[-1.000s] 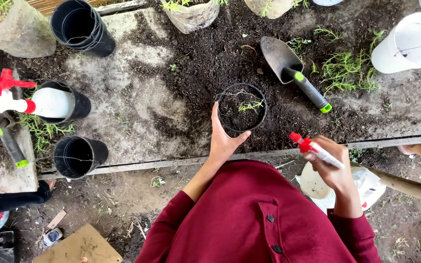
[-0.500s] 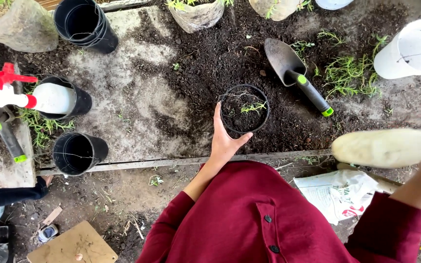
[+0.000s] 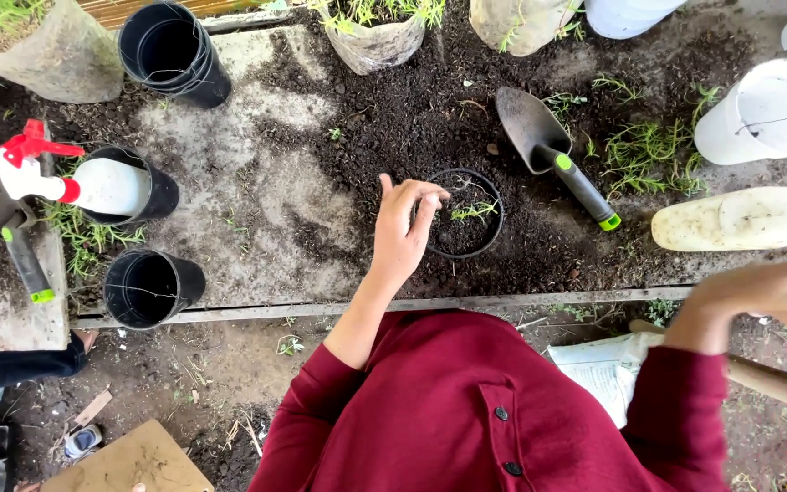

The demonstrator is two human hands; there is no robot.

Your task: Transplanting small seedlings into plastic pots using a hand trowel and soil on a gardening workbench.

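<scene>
My left hand (image 3: 400,235) hovers loosely spread at the pot (image 3: 463,212); right hand (image 3: 770,293) empty, open. Next, firming soil around the seedling (image 3: 472,211), probably.

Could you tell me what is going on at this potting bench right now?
A person in a red top is potting. The left hand hovers, fingers curled, at the rim of a small black pot holding soil and a seedling. The right hand is empty, close to a pale bottle lying on its side. A trowel rests on the soil.
</scene>
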